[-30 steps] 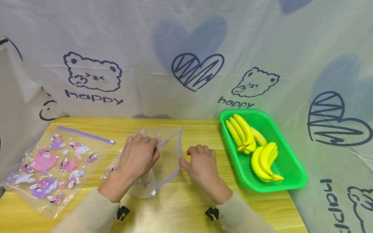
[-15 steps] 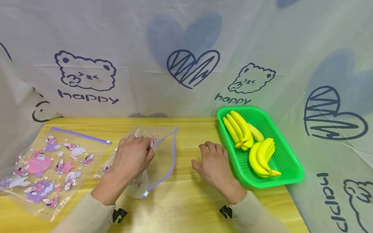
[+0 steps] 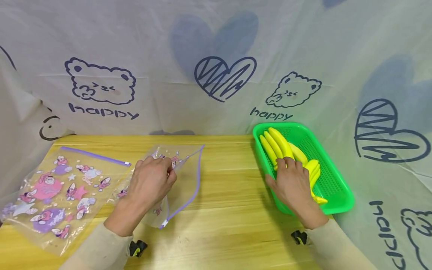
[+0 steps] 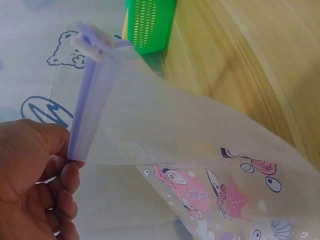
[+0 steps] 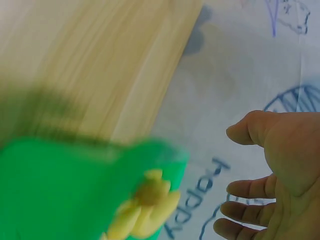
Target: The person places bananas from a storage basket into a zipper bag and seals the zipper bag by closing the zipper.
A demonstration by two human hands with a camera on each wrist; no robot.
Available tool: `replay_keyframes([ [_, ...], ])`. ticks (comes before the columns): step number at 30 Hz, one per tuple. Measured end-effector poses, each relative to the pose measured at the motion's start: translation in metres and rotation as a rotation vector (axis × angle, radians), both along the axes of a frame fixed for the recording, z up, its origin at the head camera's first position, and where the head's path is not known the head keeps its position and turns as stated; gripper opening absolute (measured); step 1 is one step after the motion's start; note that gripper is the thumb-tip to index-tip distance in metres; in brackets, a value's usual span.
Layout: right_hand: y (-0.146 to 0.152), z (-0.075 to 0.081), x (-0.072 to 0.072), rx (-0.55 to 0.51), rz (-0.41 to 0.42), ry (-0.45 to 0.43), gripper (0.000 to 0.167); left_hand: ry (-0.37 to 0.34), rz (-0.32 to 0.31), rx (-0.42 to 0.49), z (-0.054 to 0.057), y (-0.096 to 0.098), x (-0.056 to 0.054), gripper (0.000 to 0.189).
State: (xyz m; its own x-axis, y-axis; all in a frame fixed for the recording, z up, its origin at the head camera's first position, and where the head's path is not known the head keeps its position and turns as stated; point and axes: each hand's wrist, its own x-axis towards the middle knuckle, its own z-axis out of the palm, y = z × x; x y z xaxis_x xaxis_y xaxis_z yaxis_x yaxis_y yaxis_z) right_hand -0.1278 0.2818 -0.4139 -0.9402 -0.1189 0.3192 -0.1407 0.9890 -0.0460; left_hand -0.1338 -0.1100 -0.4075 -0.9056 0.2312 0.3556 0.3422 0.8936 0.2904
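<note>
left hand (image 3: 150, 180) pinched the zip bag (image 3: 180, 176) left of the green basket (image 3: 332, 187); right hand (image 3: 291, 182), fingers relaxed wide, hovered over its bananas (image 3: 281, 144)

The backdrop cloth (image 3: 216, 45) reads "happy" under each bear, apparently repeated at right.

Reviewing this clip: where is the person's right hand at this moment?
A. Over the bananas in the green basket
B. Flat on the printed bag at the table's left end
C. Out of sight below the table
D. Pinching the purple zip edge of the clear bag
A: in the head view the right hand lies over the bananas inside the green basket, while the left hand holds the clear zip bag.
</note>
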Motion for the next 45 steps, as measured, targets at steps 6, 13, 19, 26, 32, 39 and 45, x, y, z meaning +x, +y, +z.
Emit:
replay_keyframes([
  [6, 0.037, 0.003, -0.010, 0.001, -0.055, -0.048, 0.059, -0.031, 0.002, 0.018, 0.000, -0.001, 0.000, 0.018],
  [13, 0.063, -0.003, -0.022, 0.022, -0.151, -0.226, 0.062, -0.024, 0.007, 0.023, 0.000, -0.001, -0.001, 0.020],
  [19, 0.070, -0.013, -0.029, 0.056, -0.224, -0.396, 0.080, -0.056, 0.013, 0.033, 0.000, -0.001, -0.001, 0.022],
  [26, 0.077, -0.022, -0.034, 0.033, -0.343, -0.547, 0.100, -0.085, 0.014, 0.027, 0.000, -0.002, 0.000, 0.022],
  [32, 0.081, -0.024, -0.037, 0.029, -0.403, -0.593, 0.108, -0.091, 0.018, 0.021, 0.000, -0.004, -0.001, 0.021],
  [39, 0.080, -0.031, -0.039, 0.021, -0.437, -0.607, 0.125, -0.093, 0.026, 0.032, -0.001, -0.002, -0.001, 0.019],
  [45, 0.080, -0.036, -0.037, 0.031, -0.420, -0.599, 0.126, -0.099, 0.033, 0.036, -0.002, -0.002, -0.002, 0.021],
])
